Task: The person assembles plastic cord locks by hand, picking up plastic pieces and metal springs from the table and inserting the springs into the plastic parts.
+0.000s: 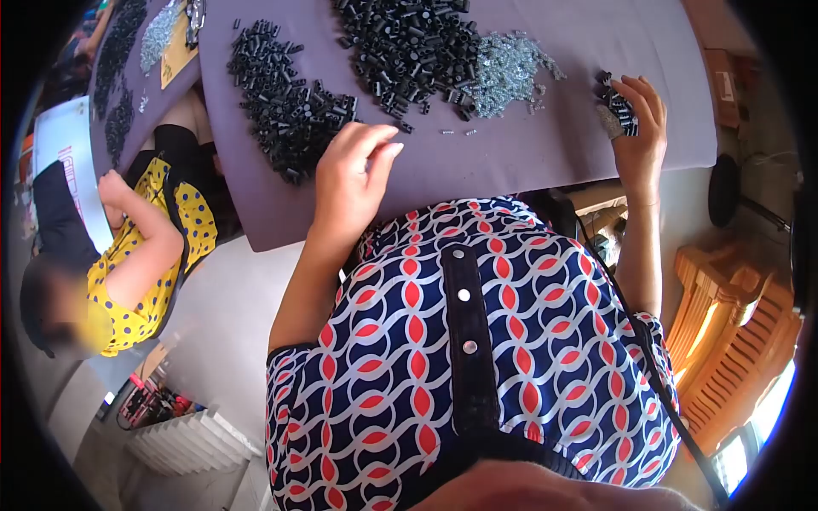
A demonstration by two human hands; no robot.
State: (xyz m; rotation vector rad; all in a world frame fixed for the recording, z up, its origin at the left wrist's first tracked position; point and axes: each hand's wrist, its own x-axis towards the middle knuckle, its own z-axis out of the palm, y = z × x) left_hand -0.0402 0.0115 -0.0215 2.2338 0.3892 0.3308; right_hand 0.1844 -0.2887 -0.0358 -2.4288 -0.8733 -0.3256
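Note:
My left hand (351,175) is just above the table by a pile of small black cylindrical plastic pieces (294,106). Its fingers are curled, with a gap between thumb and forefinger and nothing visible there. My right hand (641,123) curls around a cluster of black pieces (622,109) with light bands, near the table's right side. A grey covering (608,122) wraps its thumb. Between the hands lie a larger heap of black cylindrical pieces (413,51) and a heap of small shiny silvery pieces (507,72). Two loose silvery bits (458,132) rest nearer to me.
A purple-grey cloth (545,153) covers the table. On the left sits another person in a yellow dotted top (145,247), beside more black and silvery piles (158,38). A wooden chair (733,341) stands at right, and a brown box (724,85) is beyond the table's edge.

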